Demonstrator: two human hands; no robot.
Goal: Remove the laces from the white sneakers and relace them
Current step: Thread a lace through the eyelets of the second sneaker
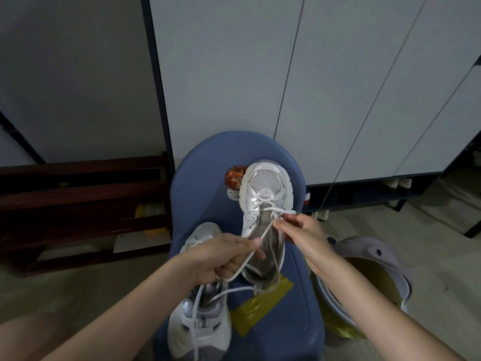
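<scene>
Left hand: the left hand (pixel 226 257) comes in from the lower left on a bare forearm, knuckles up, fingers curled under; thumb and forefinger pinch a run of the white lace (pixel 263 237), and a loop of it trails out below the palm.
Right hand: the right hand (pixel 299 234) reaches in from the lower right, wrist bent inward, fingertips pinching the same lace just beside the eyelets on the shoe's right side.
Lace path: taut between the two hands, crossing over the open tongue; only the front eyelets carry lace, the rest of the throat is bare.
Far sneaker: the white sneaker (pixel 265 204) lies on the blue chair (pixel 205 162), toe pointing away towards the chair back, heel nearest me, tilted slightly left.
Near sneaker: the second white sneaker (pixel 200 332) sits lower left on the seat, partly under the left wrist, its own loose lace (pixel 195 321) hanging down its side.
Seat: a strip of yellow tape (pixel 256 308) on the cushion near the far sneaker's heel; a round squirrel sticker (pixel 234 177) on the chair back, touching the toe.
Surroundings: a grey bin (pixel 369 256) with a yellow liner just right of the chair; dark wooden rack (pixel 78 204) on the left; pale cabinet doors (pixel 260 74) behind.
</scene>
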